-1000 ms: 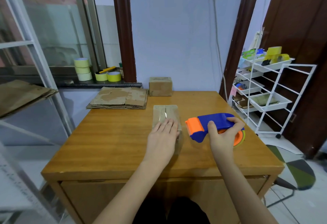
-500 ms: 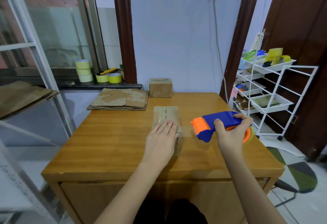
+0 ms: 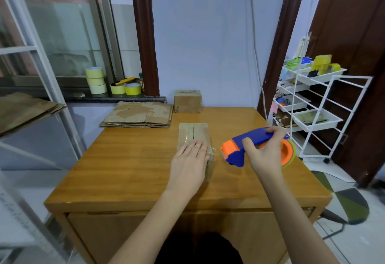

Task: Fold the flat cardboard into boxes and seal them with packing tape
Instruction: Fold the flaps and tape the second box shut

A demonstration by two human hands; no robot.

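Wooden table: small box lies mid-surface. Left hand, fingers flat and extended, presses its near end. Right hand grips tape dispenser just beside the box, toward the right edge.

The wooden table is bare across its left half and along its near edge, open room for a hand. At centre the small cardboard box under the left hand blocks the middle. Just right of it the right hand holds the tape dispenser above the tabletop. Along the far edge lie a stack of flat cardboard and a sealed box. A white wire cart stands beside the table's right edge.
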